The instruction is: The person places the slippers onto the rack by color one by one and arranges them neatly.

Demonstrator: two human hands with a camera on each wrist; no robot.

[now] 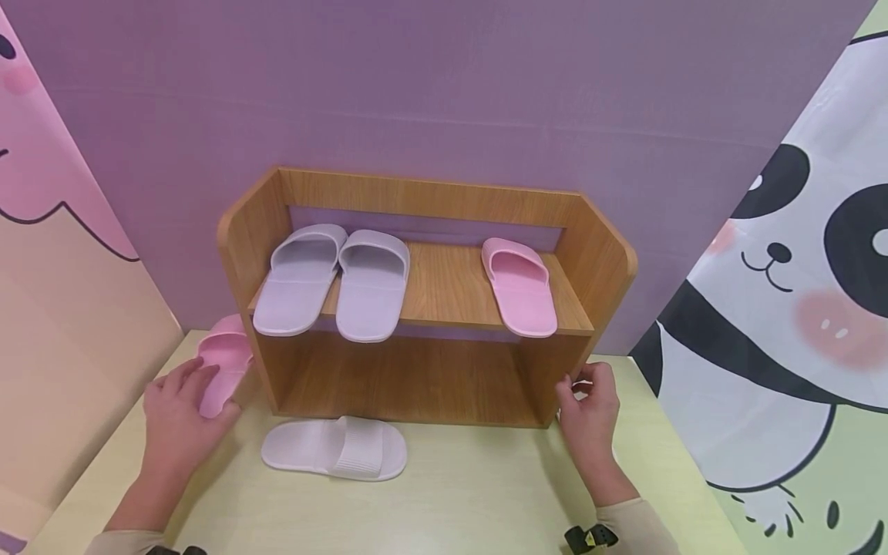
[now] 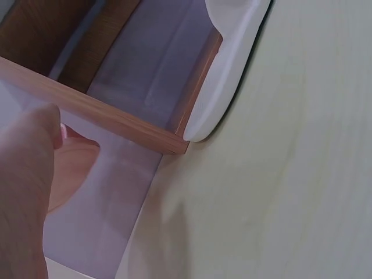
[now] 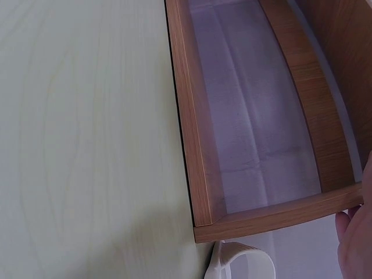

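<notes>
At the left of a wooden shoe rack (image 1: 416,312), my left hand (image 1: 182,420) grips a pink slipper (image 1: 223,370) by its sole, toe end away from me. The same pink slipper (image 2: 75,168) shows partly behind the thumb in the left wrist view. My right hand (image 1: 590,408) is at the rack's right side panel, fingers curled, thumb by the panel's front edge. Whether it pinches the panel is hidden. Two pale lilac slippers (image 1: 298,289) stand on the upper shelf at left, and a pink slipper (image 1: 523,297) at right.
A white slipper (image 1: 333,449) lies sideways on the table (image 1: 451,501) before the rack. Another white slipper (image 3: 250,261) shows partly beyond the rack's right side in the right wrist view. A purple wall (image 1: 444,92) rises behind, with a panda picture (image 1: 784,308) to the right.
</notes>
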